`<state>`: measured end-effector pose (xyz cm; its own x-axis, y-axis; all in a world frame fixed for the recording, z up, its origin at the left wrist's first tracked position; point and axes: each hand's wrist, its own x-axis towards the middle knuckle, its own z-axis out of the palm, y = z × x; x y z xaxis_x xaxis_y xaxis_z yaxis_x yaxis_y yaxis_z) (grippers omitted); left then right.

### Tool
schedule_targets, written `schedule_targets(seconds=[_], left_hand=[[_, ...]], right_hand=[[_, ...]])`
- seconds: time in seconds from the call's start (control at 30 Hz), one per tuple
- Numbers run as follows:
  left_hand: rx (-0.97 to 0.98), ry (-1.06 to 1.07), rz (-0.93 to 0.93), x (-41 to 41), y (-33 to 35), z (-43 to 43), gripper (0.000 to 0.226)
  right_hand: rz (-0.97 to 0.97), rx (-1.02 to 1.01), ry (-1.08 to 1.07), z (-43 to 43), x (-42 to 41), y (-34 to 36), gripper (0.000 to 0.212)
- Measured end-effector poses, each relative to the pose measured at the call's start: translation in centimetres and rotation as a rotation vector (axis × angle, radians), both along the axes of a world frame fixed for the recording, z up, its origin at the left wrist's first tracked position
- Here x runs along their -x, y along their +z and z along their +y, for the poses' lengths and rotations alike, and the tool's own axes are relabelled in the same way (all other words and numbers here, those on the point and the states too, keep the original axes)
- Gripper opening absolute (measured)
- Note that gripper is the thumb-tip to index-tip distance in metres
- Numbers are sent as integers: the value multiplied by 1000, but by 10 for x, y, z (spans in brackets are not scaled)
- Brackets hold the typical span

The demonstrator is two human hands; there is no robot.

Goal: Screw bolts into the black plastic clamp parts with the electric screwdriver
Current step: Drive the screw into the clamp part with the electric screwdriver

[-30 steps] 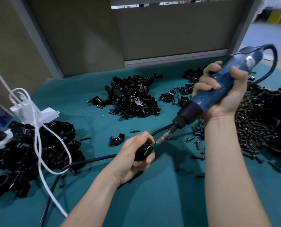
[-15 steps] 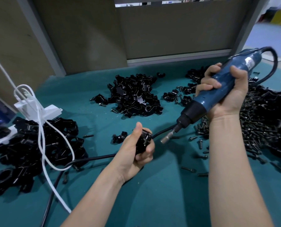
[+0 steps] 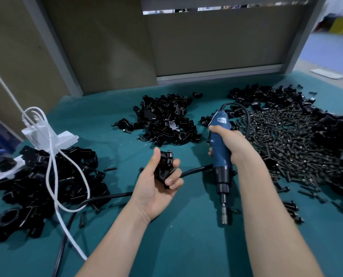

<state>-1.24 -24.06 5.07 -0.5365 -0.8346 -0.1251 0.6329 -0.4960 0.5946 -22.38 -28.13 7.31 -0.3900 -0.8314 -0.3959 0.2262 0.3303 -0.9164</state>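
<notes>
- Two hands over the green table (image 3: pixel 186 246): left hand (image 3: pixel 156 186) curls round a black clamp part (image 3: pixel 164 166), palm up.
- Right hand (image 3: pixel 230 144) grips the electric screwdriver (image 3: pixel 219 154); long axis near-vertical in frame, bit end (image 3: pixel 225 216) toward the viewer.
- Bolt pile (image 3: pixel 282 140) right.

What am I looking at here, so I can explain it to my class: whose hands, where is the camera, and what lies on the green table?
There is no machine: a person works with bare hands. The one picture comes from a camera worn on their head, looking down. The left hand holds one black clamp part. The right hand grips a blue electric screwdriver, its bit pointing towards the person. On the green table lie piles of clamp parts, a heap of bolts at right, and a white cable at left.
</notes>
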Motion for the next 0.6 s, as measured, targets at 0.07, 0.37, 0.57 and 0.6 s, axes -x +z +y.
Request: schedule_targets(seconds=[0.07,0.37,0.57,0.6], left_hand=[[15,-3,-21,-1,-1,-1,33],[132,-90,-98,0,-4,0,37],[255,-113,-268,2,-4,2,28],[276,-118,-305,2,-3,3,29]], right_hand=[[309,-78,-15,-2,3,-2,51],[839,70,105,27,-15,60,41],[416,196,568,70,-65,38,18],[349,216,537,73,-62,34,16]])
